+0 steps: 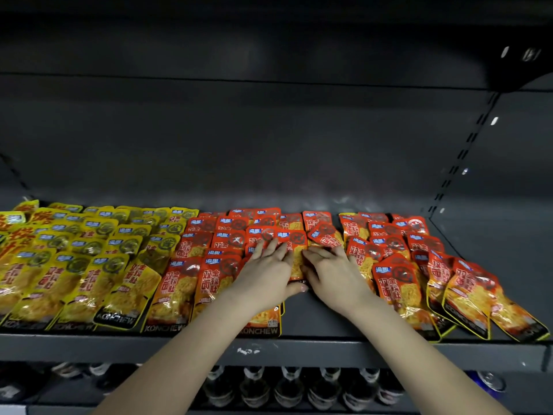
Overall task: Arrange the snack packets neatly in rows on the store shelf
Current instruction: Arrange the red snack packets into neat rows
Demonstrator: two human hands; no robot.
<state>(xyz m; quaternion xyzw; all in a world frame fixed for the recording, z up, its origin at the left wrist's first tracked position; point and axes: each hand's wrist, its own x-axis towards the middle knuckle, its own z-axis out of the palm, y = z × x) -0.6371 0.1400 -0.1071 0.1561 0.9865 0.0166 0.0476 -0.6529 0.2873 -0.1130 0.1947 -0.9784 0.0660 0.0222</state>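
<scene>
Red snack packets lie in overlapping rows across the middle and right of the dark shelf. Yellow snack packets fill the left in rows. My left hand and my right hand lie side by side on one red packet in the middle. The fingers of both hands are spread flat on it, and my left thumb curls under its lower edge. The red packets at the right sit askew and overhang the shelf's front edge.
A bare strip of shelf shows just below my hands. The grey back panel rises behind the packets, with a slotted upright at the right. Bottles stand on the shelf below.
</scene>
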